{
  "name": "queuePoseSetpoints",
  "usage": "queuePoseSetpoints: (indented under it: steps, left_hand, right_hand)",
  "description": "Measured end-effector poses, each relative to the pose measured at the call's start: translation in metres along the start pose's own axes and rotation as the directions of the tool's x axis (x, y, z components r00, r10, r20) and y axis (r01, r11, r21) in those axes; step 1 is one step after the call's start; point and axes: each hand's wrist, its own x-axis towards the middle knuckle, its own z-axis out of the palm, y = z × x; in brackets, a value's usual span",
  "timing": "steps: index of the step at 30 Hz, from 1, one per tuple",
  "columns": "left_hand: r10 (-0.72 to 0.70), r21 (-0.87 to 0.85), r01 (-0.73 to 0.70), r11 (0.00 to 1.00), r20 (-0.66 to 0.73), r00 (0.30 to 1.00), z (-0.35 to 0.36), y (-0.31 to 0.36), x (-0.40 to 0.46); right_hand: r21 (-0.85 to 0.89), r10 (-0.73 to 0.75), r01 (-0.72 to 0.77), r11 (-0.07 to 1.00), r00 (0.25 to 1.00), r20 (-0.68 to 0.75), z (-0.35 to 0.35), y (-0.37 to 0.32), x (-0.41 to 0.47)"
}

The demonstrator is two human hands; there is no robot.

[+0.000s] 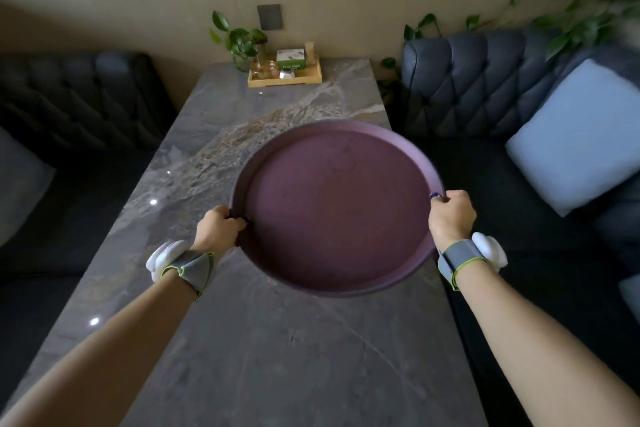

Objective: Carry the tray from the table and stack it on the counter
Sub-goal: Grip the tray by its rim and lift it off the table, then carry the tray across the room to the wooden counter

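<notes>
Head view | 2 hands' fingers grasping tray (pixel 337 204) rim | box (pixel 290 58) label unreadable

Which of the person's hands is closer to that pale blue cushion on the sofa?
Right. The right hand grips the round purple tray's rim on the side toward the pale blue cushion; the left hand grips the opposite rim.

Grey marble table (pixel 214 340); small wooden tray (pixel 284 78) at far end.
</notes>
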Motion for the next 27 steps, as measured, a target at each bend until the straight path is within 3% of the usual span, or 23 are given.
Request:
queuePoseSetpoints:
  steps: [10, 19, 27]
  left_hand:
    - [0.129, -0.024, -0.129, 0.991, 0.032, 0.991, -0.086, -0.035, -0.107]
    - [0.302, 0.018, -0.305, 0.952, 0.087, 0.949, -0.16, -0.071, -0.211]
    - [0.406, -0.011, -0.414, 0.91, 0.213, 0.889, -0.166, -0.078, -0.298]
  right_hand:
    - [-0.038, -0.112, 0.109, 0.993, 0.988, -0.108, -0.072, 0.014, -0.128]
    - [0.017, -0.067, 0.073, 0.997, 0.972, -0.224, -0.147, 0.047, -0.273]
    - [0.037, 0.0, 0.013, 0.999, 0.947, -0.32, -0.236, 0.096, -0.36]
